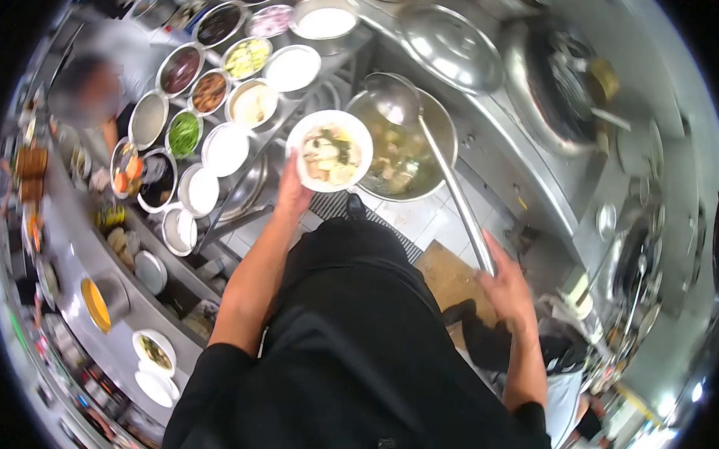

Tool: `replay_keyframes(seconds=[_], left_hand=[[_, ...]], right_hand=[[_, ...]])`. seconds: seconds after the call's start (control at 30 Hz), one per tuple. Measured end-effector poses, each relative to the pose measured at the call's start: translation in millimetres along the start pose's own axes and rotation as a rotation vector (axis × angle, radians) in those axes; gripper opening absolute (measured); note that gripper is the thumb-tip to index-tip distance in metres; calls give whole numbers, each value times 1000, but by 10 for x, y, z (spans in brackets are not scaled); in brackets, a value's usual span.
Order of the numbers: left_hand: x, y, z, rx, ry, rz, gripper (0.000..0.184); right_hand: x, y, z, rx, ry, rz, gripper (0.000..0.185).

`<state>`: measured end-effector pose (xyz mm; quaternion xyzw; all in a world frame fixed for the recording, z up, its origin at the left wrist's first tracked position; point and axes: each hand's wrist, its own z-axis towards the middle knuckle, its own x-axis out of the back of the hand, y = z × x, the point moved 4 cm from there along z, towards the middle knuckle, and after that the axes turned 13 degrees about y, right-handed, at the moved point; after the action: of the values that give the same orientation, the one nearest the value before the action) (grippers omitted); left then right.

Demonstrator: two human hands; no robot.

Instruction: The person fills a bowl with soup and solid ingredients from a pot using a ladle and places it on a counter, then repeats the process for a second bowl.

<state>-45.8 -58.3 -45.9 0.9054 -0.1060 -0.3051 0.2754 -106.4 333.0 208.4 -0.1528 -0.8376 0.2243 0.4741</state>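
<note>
My left hand (295,189) is closed on the rim of a white bowl (301,126), held out over the near left side of a pot. Pale pieces and some dark green bits fill the bowl. In my right hand (502,281) is the long handle of a metal ladle (450,176), with the fingers wrapped round its end. The ladle's round head lies at the upper left of the pot (455,141), partly over its rim. Broth with pale chunks and greens stands in the pot. Part of the pot is hidden behind the bowl.
Several bowls of ingredients, among them chopped greens (184,134), line the left counter. A metal lid (451,49) and a large wok-like vessel (550,85) are beyond the pot. One person (95,89) stands at left; another (563,390) is low at right.
</note>
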Motion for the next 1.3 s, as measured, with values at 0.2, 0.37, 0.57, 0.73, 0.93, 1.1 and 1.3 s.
replay_keyframes(seconds=[0.2,0.37,0.57,0.73,0.93,1.1,1.3], left_hand=[[235,181,-265,29,-36,120,65],[289,321,-721,-15,29,173,64],[410,374,-1100,-25,144,185,68],[462,435,-1230,-29,191,219,69],[416,450,-1297,-56,184,247,70],[422,459,-1315,-53,214,243,71],[379,451,-1321,-17,195,221,70]], right_hand=[[-365,349,814,-161,-187,-132,73],[-947,727,1346,-37,-217,-262,70],[-1268,722,1577,18,-260,-333,59],[-1634,711,1946,64,-293,-406,38],[-1849,1030,2624,-72,-678,-184,17],[-1586,1354,2620,-517,-795,180,40],[-1375,1455,2384,-492,-813,264,65]])
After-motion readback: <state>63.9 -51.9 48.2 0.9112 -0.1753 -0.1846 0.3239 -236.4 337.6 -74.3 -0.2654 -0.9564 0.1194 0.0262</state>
